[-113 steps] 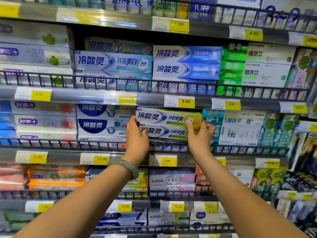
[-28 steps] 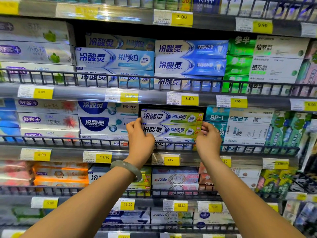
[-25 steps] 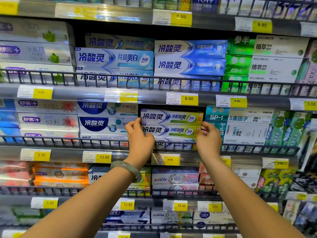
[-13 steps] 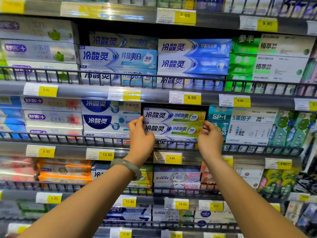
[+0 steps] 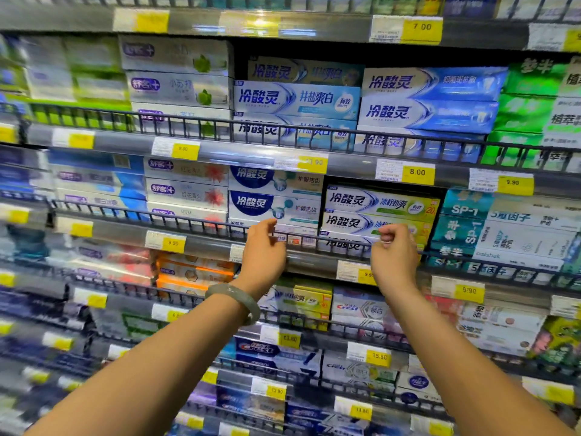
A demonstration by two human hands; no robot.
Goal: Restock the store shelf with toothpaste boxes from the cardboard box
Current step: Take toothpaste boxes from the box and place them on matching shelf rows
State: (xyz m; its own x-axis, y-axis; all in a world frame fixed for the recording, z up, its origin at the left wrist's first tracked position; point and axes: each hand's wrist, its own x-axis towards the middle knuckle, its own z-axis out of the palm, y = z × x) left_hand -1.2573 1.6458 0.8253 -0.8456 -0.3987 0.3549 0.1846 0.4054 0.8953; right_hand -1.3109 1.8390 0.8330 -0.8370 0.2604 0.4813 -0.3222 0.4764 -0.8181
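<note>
Black wire rail (image 5: 333,242) between left hand (image 5: 264,256), right hand (image 5: 394,256) and toothpaste boxes (image 5: 377,202).

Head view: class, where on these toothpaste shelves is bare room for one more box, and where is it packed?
A thin dark gap lies above the lime-green toothpaste box stack, under the grey shelf edge. A wider dark gap sits above the blue toothpaste boxes one shelf up. Elsewhere stacks stand packed side by side.

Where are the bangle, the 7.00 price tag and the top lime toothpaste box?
bangle (image 5: 234,298): head view, on its pale band.
7.00 price tag (image 5: 421,27): head view, on its yellow half.
top lime toothpaste box (image 5: 377,201): head view, middle of its front face.
</note>
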